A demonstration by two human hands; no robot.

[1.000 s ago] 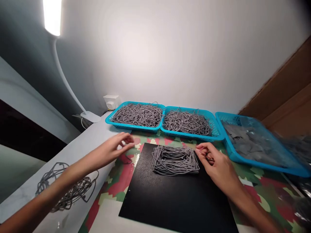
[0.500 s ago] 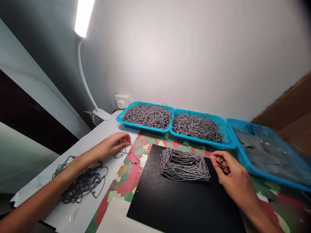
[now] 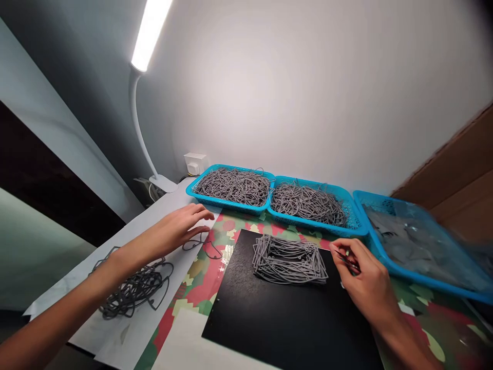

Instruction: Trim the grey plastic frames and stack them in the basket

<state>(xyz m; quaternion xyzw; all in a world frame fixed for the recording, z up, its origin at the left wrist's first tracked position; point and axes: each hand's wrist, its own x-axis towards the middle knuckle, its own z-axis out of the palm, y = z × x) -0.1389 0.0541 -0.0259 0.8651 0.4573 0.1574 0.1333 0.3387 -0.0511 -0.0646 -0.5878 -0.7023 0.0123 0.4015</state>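
Note:
My left hand hovers with thumb and fingers apart above a loose dark rubber gasket that lies across the white paper's edge. Under my left forearm is a tangled heap of dark gaskets. My right hand is closed around slim dark tweezers, partly hidden by the fingers. It is beside the right edge of a black board. On that board lies a neat rectangular stack of thin grey gaskets, apart from both hands.
Two blue baskets full of grey gaskets stand along the wall. Farther right, another blue basket contains clear plastic bags. A lit lamp rises at the back left. Brown cardboard stands at the right.
My left hand has let go of the loose gasket, its fingers spreading and lifting off it. My right hand keeps hold of the tweezers. The camera view has shifted slightly.

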